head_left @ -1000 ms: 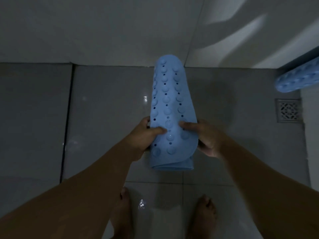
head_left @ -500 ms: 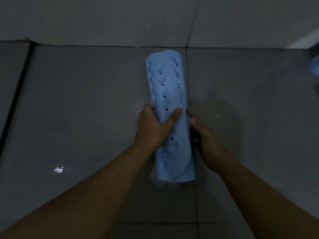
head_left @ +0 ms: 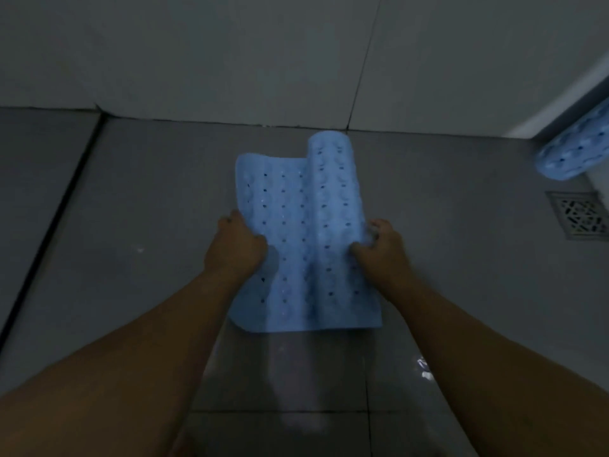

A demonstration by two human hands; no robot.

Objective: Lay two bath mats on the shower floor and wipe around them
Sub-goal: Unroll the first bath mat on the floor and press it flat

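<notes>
A light blue bath mat (head_left: 296,245) with rows of small holes is half unrolled over the grey shower floor (head_left: 148,225). Its left part is spread out and its right part is still curled into a roll. My left hand (head_left: 235,247) grips the mat's left edge. My right hand (head_left: 379,245) grips the rolled right side. A second blue mat (head_left: 573,153), still rolled up, lies at the far right by the wall.
A square metal floor drain (head_left: 580,214) sits at the right, just below the rolled mat. Tiled walls (head_left: 230,54) close the back and the right corner. A dark joint (head_left: 49,225) runs along the floor at the left. The wet floor glints near my right forearm.
The mat was a tight roll held in both hands; now its left half is unrolled and my hands have moved apart. The view has pulled back, showing the drain and second mat.
</notes>
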